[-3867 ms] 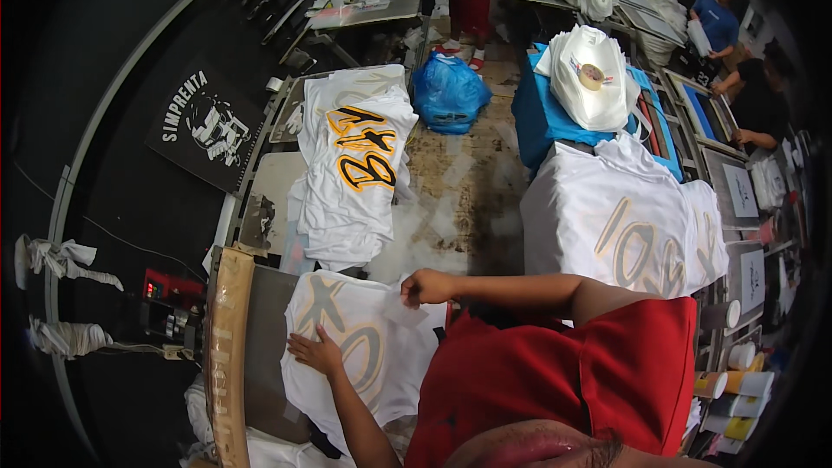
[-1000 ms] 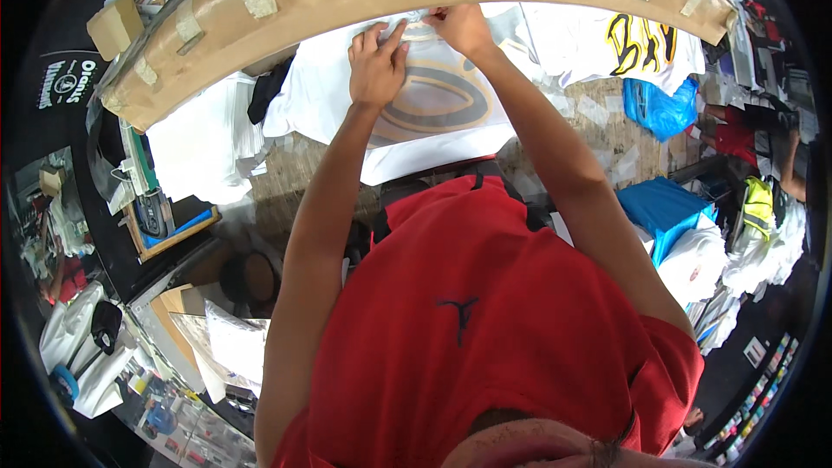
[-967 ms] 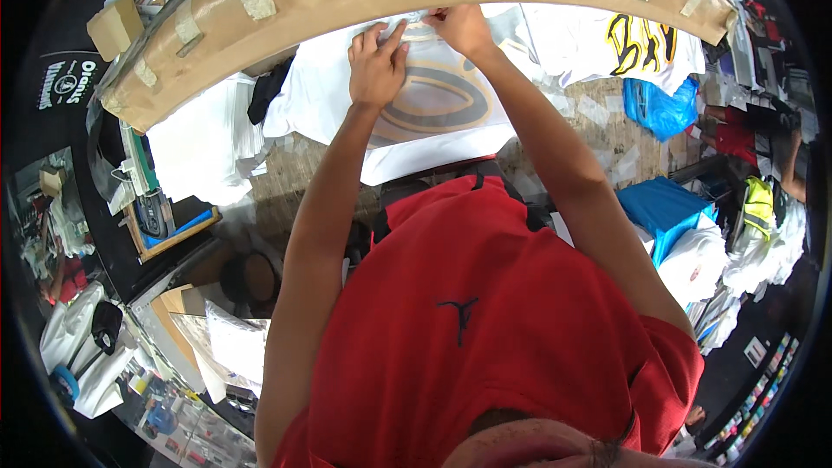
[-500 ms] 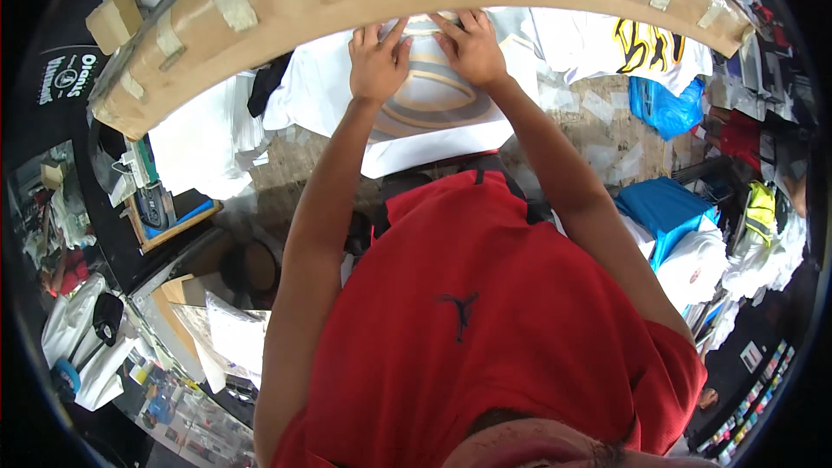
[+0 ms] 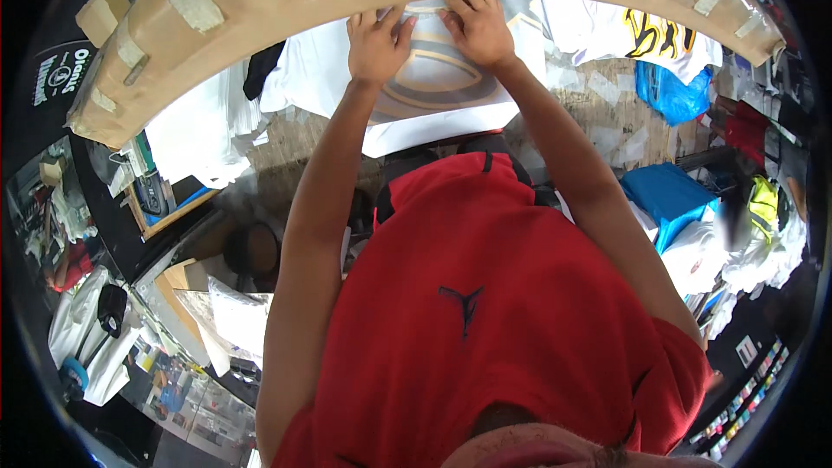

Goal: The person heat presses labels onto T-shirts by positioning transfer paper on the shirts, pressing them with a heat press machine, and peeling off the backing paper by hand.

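My left hand lies palm down, fingers apart, on a white sheet with a large grey and tan print. On the far right part of the same print rests my right hand, its thumb spread towards the left hand. The brown cardboard edge above cuts off the fingertips of both. Under or beside the sheet, white cloth spreads to the left; I cannot tell whether the two are joined. The sheet's near edge hangs as a plain white strip towards my lap.
A brown taped cardboard piece arches across the top. A white garment with a yellow and black print and a blue plastic bag are at right. White fabric piles up at left. A blue package stands near my right arm.
The view has shifted a little, so the sheet and both hands sit slightly higher in it. My hands stay on the print, with their fingertips farther behind the cardboard edge.
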The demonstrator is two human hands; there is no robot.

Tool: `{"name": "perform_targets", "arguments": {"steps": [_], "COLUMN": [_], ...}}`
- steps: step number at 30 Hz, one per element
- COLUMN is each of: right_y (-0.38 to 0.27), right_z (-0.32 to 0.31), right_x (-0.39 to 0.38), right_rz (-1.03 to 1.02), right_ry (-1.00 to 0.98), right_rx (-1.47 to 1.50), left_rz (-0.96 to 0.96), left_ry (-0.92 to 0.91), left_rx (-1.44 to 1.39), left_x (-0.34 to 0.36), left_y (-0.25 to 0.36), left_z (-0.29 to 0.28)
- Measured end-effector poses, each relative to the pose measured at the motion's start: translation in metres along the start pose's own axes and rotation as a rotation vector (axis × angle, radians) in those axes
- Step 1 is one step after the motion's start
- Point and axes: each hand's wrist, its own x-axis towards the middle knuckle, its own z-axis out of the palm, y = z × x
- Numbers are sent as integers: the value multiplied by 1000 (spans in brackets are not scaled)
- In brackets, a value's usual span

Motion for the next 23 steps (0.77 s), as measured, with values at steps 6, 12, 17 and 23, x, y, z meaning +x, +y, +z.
{"name": "perform_targets", "arguments": {"steps": [6,12,17,23], "right_y": [-3,1,2,3], "right_z": [-1,4,5,6], "right_x": [-2,-2,-2,-2], "right_rz": [6,-9,-8,-27], "right_ry": [-3,44,32,13], "right_rx": [-7,35,-2,-39], "left_rz": [-53,-24,-16,-31], "left_ry": [-2,19,17,16], "left_rx": [25,2,-22,-23], "left_x": [0,-1,-1,0], "left_y": [6,7,6,5], "left_z": [0,-2,-2,-1]}}
